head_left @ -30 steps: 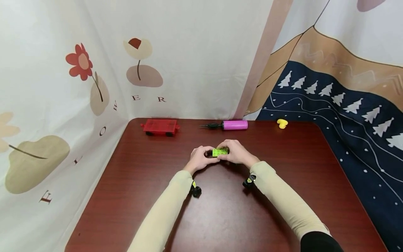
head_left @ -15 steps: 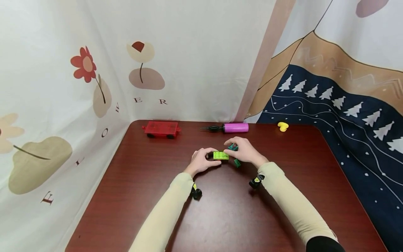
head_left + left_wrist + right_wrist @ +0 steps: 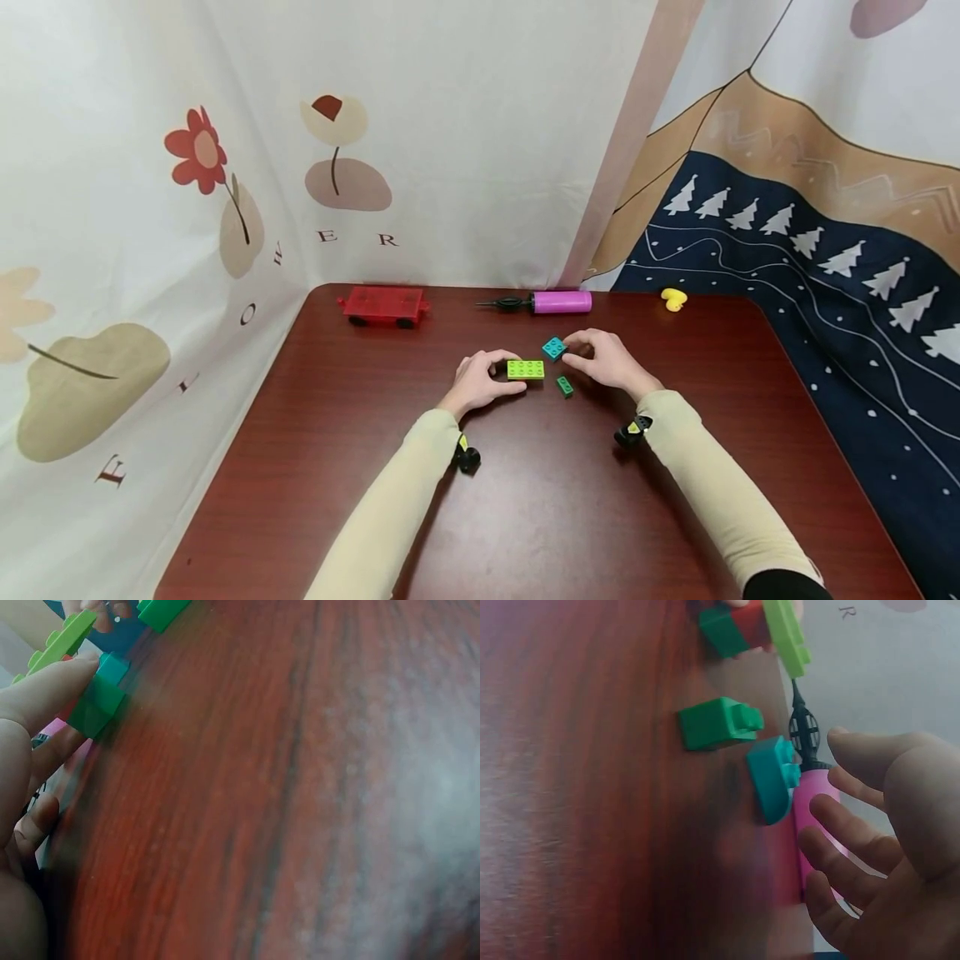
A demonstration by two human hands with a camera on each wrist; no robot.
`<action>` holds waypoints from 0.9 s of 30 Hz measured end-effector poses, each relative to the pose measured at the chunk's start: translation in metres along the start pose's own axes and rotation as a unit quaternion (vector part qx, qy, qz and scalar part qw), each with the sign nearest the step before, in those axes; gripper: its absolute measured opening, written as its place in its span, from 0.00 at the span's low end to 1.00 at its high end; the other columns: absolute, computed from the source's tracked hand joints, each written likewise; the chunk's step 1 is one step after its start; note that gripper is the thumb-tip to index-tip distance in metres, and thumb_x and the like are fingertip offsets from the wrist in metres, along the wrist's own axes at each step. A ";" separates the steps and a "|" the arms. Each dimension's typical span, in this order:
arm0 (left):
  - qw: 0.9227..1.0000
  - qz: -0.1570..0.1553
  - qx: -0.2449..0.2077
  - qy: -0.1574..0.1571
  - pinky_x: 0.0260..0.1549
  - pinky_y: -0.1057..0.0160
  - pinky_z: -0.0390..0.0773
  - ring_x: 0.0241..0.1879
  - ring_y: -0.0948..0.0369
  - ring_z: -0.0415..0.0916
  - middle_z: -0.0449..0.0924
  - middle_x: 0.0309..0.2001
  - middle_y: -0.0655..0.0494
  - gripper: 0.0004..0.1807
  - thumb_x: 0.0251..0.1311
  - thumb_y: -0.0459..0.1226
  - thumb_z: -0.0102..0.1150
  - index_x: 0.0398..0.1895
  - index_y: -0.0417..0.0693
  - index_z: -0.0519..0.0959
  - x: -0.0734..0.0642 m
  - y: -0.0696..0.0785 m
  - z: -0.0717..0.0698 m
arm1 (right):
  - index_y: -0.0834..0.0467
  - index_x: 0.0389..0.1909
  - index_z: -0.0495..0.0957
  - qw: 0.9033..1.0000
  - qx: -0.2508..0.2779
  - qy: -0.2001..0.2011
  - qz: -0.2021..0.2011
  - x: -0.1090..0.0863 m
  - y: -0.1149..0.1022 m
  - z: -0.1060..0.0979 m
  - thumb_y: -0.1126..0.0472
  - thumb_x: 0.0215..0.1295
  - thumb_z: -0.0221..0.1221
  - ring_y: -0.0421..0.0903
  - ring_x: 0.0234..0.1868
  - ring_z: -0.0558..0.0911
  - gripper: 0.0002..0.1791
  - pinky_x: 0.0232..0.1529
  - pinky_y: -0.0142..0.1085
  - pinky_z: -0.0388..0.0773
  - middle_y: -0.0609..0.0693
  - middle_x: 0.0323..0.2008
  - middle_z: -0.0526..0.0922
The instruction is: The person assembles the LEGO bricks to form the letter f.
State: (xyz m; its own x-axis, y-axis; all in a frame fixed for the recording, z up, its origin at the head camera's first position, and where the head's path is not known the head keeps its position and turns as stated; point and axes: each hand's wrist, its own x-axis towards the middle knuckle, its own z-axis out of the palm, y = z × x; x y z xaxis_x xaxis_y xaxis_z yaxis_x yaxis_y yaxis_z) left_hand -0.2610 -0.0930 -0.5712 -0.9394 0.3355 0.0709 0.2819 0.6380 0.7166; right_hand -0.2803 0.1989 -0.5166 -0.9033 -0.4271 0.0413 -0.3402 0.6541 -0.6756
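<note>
A reddish-brown wood-grain table [image 3: 540, 517] stands before white flower-printed fabric [image 3: 465, 167]. The person's left hand [image 3: 476, 383] grips a lime-green studded plastic brick [image 3: 526, 370] between thumb and fingers, left of a small green plastic brick [image 3: 565, 386]; the right hand [image 3: 611, 363], released, fingers loosely bent, is just beside a teal studded plastic brick [image 3: 553, 348].

A stack of building blocks [image 3: 526, 370] stands upright in the left hand's [image 3: 474, 383] grip: a long lime-green piece with two rows of studs on top, red beneath, green at the bottom. To its right, apart from it, a teal block [image 3: 554, 348] with one rounded end and, nearer the person, a small two-stud green block [image 3: 565, 386] lie loose, studs up.
</note>
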 end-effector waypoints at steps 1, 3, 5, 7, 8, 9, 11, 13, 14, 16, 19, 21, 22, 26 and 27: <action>1.000 0.000 0.000 0.000 0.45 0.56 0.63 0.39 0.61 0.69 0.79 0.36 0.67 0.26 0.53 0.61 0.77 0.56 0.74 0.85 0.000 0.000 0.000 | 0.60 0.59 0.84 1.000 0.001 -0.007 -0.001 -0.001 0.001 0.001 0.57 0.71 0.68 0.51 0.48 0.83 0.19 0.52 0.49 0.81 0.55 0.50 0.86; 1.000 0.001 0.000 0.001 0.45 0.56 0.63 0.38 0.61 0.69 0.79 0.36 0.68 0.25 0.53 0.60 0.77 0.55 0.74 0.85 0.000 0.000 0.000 | 0.58 0.59 0.84 1.000 0.004 -0.025 -0.007 -0.004 0.004 0.003 0.56 0.70 0.69 0.50 0.48 0.83 0.20 0.53 0.49 0.81 0.53 0.50 0.86; 1.000 0.003 -0.002 0.003 0.44 0.56 0.63 0.38 0.61 0.69 0.79 0.35 0.67 0.25 0.53 0.60 0.78 0.55 0.73 0.86 0.000 0.000 0.000 | 0.57 0.61 0.83 0.999 0.010 -0.049 -0.014 -0.007 0.005 0.004 0.54 0.67 0.72 0.50 0.49 0.84 0.23 0.54 0.49 0.81 0.52 0.51 0.85; 1.000 0.005 -0.004 0.003 0.44 0.56 0.63 0.37 0.61 0.69 0.79 0.34 0.67 0.25 0.54 0.59 0.78 0.55 0.72 0.86 0.000 0.000 0.000 | 0.55 0.62 0.83 0.997 0.012 -0.074 -0.018 -0.009 0.007 0.005 0.52 0.64 0.74 0.50 0.50 0.83 0.27 0.56 0.50 0.80 0.51 0.53 0.85; 1.000 0.007 -0.005 0.004 0.44 0.56 0.62 0.37 0.61 0.69 0.78 0.34 0.66 0.25 0.54 0.59 0.78 0.55 0.71 0.86 0.000 0.001 -0.001 | 0.54 0.63 0.83 0.996 0.011 -0.085 -0.020 -0.011 0.008 0.005 0.52 0.62 0.76 0.50 0.51 0.83 0.29 0.57 0.50 0.79 0.51 0.54 0.84; 1.000 0.008 -0.005 0.004 0.44 0.56 0.62 0.37 0.60 0.69 0.78 0.33 0.66 0.25 0.54 0.59 0.78 0.55 0.71 0.86 -0.001 0.001 -0.001 | 0.53 0.63 0.83 0.995 0.008 -0.095 -0.021 -0.012 0.008 0.006 0.52 0.60 0.77 0.50 0.52 0.82 0.30 0.58 0.50 0.79 0.51 0.55 0.84; 1.000 0.008 -0.005 0.003 0.44 0.56 0.62 0.37 0.61 0.69 0.78 0.34 0.66 0.24 0.54 0.59 0.78 0.55 0.71 0.86 -0.001 0.001 -0.001 | 0.52 0.62 0.83 0.994 -0.002 -0.108 -0.025 -0.014 0.009 0.006 0.52 0.58 0.78 0.49 0.52 0.81 0.31 0.58 0.49 0.77 0.50 0.56 0.83; 1.000 0.010 -0.005 0.003 0.44 0.56 0.62 0.37 0.61 0.69 0.78 0.34 0.67 0.24 0.54 0.59 0.77 0.55 0.71 0.86 -0.001 0.001 -0.001 | 0.52 0.61 0.84 0.993 -0.011 -0.112 -0.031 -0.016 0.009 0.007 0.53 0.57 0.79 0.49 0.51 0.79 0.30 0.56 0.49 0.77 0.50 0.55 0.82; 1.000 0.012 -0.006 0.004 0.44 0.56 0.62 0.37 0.61 0.69 0.79 0.35 0.67 0.24 0.54 0.59 0.77 0.55 0.70 0.86 -0.001 0.001 -0.001 | 0.52 0.60 0.85 0.993 -0.014 -0.111 -0.035 -0.016 0.009 0.007 0.55 0.56 0.79 0.49 0.50 0.79 0.29 0.55 0.48 0.76 0.50 0.54 0.83; 1.000 0.012 -0.007 0.004 0.44 0.55 0.62 0.37 0.61 0.69 0.79 0.35 0.67 0.24 0.54 0.59 0.78 0.54 0.70 0.86 -0.001 0.002 -0.002 | 0.52 0.58 0.86 0.993 -0.020 -0.106 -0.046 -0.017 0.008 0.008 0.56 0.56 0.79 0.49 0.49 0.78 0.27 0.54 0.47 0.77 0.50 0.52 0.83; 1.000 0.012 -0.006 0.003 0.45 0.55 0.63 0.37 0.61 0.69 0.79 0.35 0.67 0.24 0.53 0.59 0.78 0.54 0.70 0.86 -0.002 0.002 -0.002 | 0.53 0.56 0.88 0.993 -0.022 -0.098 -0.060 -0.017 0.008 0.009 0.58 0.58 0.78 0.47 0.47 0.79 0.24 0.53 0.46 0.78 0.49 0.49 0.83; 1.000 0.009 -0.005 0.001 0.45 0.55 0.62 0.37 0.61 0.69 0.78 0.34 0.66 0.24 0.53 0.59 0.78 0.54 0.71 0.86 -0.002 0.002 -0.002 | 0.54 0.54 0.88 0.993 -0.025 -0.093 -0.069 -0.017 0.009 0.010 0.59 0.59 0.78 0.46 0.47 0.80 0.22 0.52 0.45 0.78 0.49 0.49 0.84; 1.000 0.008 -0.004 0.001 0.45 0.55 0.63 0.37 0.61 0.69 0.78 0.34 0.66 0.24 0.53 0.60 0.77 0.54 0.71 0.86 -0.002 0.002 -0.002 | 0.55 0.54 0.88 0.993 -0.026 -0.091 -0.072 -0.017 0.009 0.011 0.59 0.59 0.78 0.46 0.46 0.80 0.21 0.52 0.45 0.79 0.49 0.48 0.84; 1.000 0.003 -0.010 -0.003 0.46 0.55 0.62 0.37 0.61 0.69 0.77 0.34 0.64 0.24 0.54 0.60 0.77 0.54 0.72 0.86 -0.003 0.002 -0.002 | 0.56 0.53 0.88 0.994 -0.033 -0.076 -0.066 -0.016 0.009 0.011 0.58 0.60 0.77 0.46 0.45 0.82 0.20 0.50 0.45 0.81 0.49 0.48 0.87; 1.000 0.003 -0.013 -0.003 0.46 0.55 0.62 0.37 0.61 0.69 0.77 0.34 0.64 0.24 0.54 0.60 0.77 0.54 0.72 0.86 -0.003 0.003 -0.002 | 0.57 0.53 0.88 0.995 -0.030 -0.073 -0.061 -0.016 0.009 0.011 0.58 0.60 0.77 0.46 0.44 0.83 0.20 0.50 0.45 0.81 0.49 0.48 0.87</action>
State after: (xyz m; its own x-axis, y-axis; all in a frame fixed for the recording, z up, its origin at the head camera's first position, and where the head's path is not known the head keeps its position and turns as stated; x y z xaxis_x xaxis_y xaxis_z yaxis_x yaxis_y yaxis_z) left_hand -0.2580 -0.0940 -0.5678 -0.9367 0.3429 0.0704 0.2816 0.6187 0.7334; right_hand -0.2664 0.2049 -0.5313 -0.8081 -0.5890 0.0105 -0.4643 0.6258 -0.6267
